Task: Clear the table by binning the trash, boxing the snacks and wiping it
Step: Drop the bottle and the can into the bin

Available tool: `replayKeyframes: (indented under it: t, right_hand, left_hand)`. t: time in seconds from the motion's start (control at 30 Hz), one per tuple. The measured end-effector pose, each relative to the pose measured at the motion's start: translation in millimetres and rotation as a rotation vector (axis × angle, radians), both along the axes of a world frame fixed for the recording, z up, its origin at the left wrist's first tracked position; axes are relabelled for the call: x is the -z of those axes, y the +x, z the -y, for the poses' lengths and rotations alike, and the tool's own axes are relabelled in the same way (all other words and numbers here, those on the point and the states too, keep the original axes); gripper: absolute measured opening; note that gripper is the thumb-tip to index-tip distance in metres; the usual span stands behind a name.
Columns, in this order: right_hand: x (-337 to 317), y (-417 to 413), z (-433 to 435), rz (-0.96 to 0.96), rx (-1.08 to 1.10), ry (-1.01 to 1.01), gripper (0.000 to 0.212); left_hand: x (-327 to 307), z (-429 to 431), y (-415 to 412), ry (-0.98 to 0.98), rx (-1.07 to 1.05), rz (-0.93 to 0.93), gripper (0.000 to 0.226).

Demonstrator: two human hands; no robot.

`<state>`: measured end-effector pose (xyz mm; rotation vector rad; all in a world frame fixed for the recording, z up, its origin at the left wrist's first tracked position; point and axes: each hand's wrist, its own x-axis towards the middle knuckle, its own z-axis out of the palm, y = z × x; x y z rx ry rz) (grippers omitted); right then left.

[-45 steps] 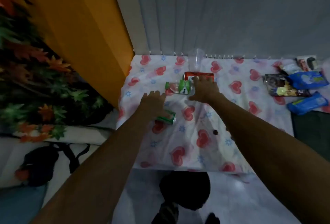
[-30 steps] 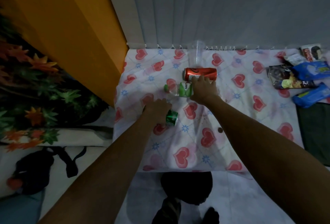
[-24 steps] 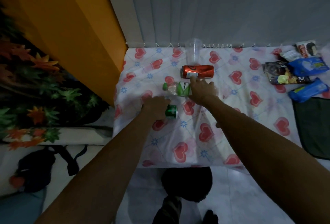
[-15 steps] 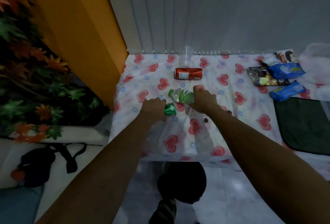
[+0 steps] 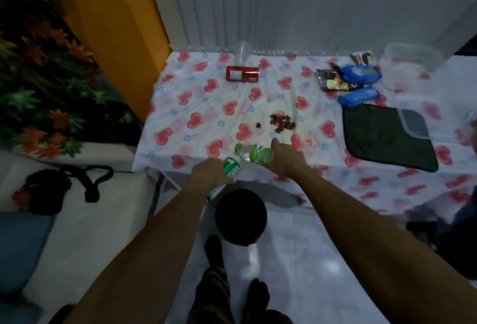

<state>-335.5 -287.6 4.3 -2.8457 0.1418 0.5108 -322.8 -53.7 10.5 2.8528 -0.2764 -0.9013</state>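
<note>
A green can (image 5: 231, 166) is gripped by the left hand (image 5: 210, 174) at the table's (image 5: 196, 96) near edge, above a black bin (image 5: 240, 216). A clear bottle (image 5: 251, 153) is clasped by the right hand (image 5: 286, 156) beside it.

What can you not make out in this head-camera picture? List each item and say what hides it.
- Green can: mostly covered by the left hand.
- Bin: inside too dark to see.
- Snack packets: labels too small to read.
- Clear box: blurred, contents unclear.
</note>
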Motion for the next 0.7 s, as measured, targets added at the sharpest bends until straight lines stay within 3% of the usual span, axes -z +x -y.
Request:
replayKeyframes:
  t: [0.2, 0.37, 0.57, 0.7]
  right_hand:
    - [26.3, -58.2, 9.0, -0.047, 0.061, 0.095, 0.075]
    - [75.3, -107.0, 4.4, -0.079, 0.127, 0.126, 0.076]
    - [165.9, -156.5, -21.4, -0.449, 0.364, 0.215, 0.078]
    - [223.0, -162.0, -40.3, -0.581, 0.54, 0.425, 0.069]
  left_hand:
    - [24.6, 14.9, -43.5, -0.037, -0.032, -0.072, 0.073]
    - [68.9, 22.6, -70.2, -0.003, -0.102, -0.126, 0.085]
    - [164.4, 14.7, -116.4, -0.109, -0.308, -0.381, 0.083]
    - [218.6, 18.3, -120.3, -0.183, -0.451, -0.438, 0.08]
